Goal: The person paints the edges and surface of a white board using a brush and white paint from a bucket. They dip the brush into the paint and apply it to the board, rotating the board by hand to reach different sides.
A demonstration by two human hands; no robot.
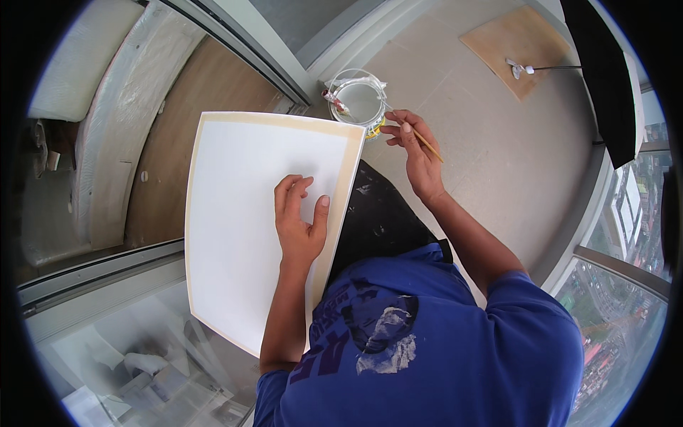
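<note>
A large white board (238, 213) with a cream border along its edges stands tilted in front of me, left of my legs. My left hand (297, 224) is over its face, fingers bent and apart with nothing in them; whether it touches the surface I cannot tell. In my right hand (420, 153), pinched between thumb and fingers, is a thin paintbrush (428, 148) with a wooden handle. Its tip points toward a round paint bucket (366, 99) just beyond the board's far right corner. Another brush with a reddish handle (331, 99) rests at the bucket's left rim.
Brown cardboard (516, 43) lies on the tiled floor (455, 78) at the far right, near a black panel (601, 78). Tall windows (619, 285) run along the right. To the left, a sliding door frame (107, 274) borders a wood floor and a plastic-wrapped mattress (131, 107).
</note>
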